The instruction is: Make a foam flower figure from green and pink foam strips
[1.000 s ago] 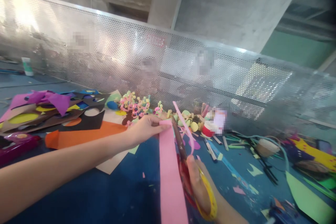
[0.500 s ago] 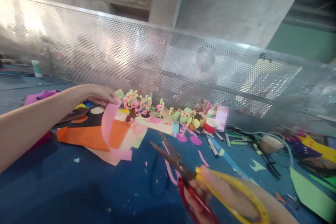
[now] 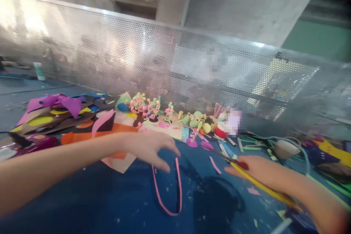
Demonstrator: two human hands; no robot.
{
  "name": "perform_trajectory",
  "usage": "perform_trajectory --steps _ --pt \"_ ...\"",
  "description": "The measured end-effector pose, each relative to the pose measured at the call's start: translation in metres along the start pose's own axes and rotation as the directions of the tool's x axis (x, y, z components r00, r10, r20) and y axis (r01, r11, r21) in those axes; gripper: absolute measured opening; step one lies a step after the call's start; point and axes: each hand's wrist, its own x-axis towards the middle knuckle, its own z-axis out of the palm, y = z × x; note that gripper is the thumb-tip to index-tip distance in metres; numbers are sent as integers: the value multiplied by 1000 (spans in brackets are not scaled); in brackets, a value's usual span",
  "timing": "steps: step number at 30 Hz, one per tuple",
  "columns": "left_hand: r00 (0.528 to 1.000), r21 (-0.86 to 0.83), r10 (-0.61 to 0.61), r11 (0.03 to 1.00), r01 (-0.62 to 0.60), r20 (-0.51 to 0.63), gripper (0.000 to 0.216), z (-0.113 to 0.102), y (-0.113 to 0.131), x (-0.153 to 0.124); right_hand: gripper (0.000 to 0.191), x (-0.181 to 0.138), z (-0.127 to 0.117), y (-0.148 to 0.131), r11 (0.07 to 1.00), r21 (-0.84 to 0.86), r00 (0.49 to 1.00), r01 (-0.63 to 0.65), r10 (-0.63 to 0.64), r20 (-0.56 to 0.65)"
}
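Observation:
My left hand point(image 3: 149, 147) hovers over the blue table with its fingers spread downward, empty, just above a thin pink paper strip point(image 3: 166, 190) that lies bent in a U shape. My right hand point(image 3: 256, 170) grips scissors point(image 3: 248, 175) with yellow and red handles; the closed blades point left toward small pink offcuts point(image 3: 214, 164). A wider pink sheet point(image 3: 102, 122) lies curled on the orange paper point(image 3: 82, 137) to the left.
A pile of coloured paper sheets point(image 3: 55, 111) lies at the left. Small paper figures point(image 3: 145, 108), pens and scraps line the foot of a perforated metal screen point(image 3: 175, 65). A roll of twine point(image 3: 283, 149) and green paper point(image 3: 323, 182) lie at the right.
My left hand let go of the wide pink sheet on the orange paper and came back over the cut strip. My right hand lowered the scissors, blades now closed, toward the table.

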Motion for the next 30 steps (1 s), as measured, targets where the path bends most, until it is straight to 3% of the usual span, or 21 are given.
perform_trajectory --steps 2,5,8,10,12,15,17,19,22,26,30 --pt "996 -11 61 998 -60 68 58 23 17 3 40 9 3 28 989 -128 997 -80 78 -19" --pt "991 -10 114 993 -114 70 49 43 23 5 29 18 11 58 975 -188 993 -122 118 -31" --pt "988 30 145 989 -146 44 39 53 14 13 25 24 16 72 975 -183 992 -123 113 -64" --pt "983 58 183 981 -184 22 26 55 7 19 38 27 16 70 976 -184 989 -118 98 -114" --pt "978 77 210 975 -211 13 16 55 1 23 45 27 13 56 972 -199 981 -124 90 -174" --pt "987 100 140 986 -132 -79 14 50 -7 25 28 23 9 10 983 -171 971 -60 18 -238" --pt "984 104 55 994 -38 -169 17 45 -11 27 33 19 11 -32 977 79 948 197 -169 -270" --pt "972 95 -15 995 38 -234 19 38 -13 30 43 18 17 -73 888 302 928 348 -281 -244" --pt "946 73 -91 990 119 -311 19 30 -15 34 43 24 28 -114 858 283 897 429 -368 -244" --pt "912 69 -185 972 224 -366 19 25 -20 31 17 35 33 -128 920 85 895 383 -346 -283" --pt "925 42 -233 965 257 -300 19 28 -30 23 19 34 29 -118 924 38 895 380 -357 -268"
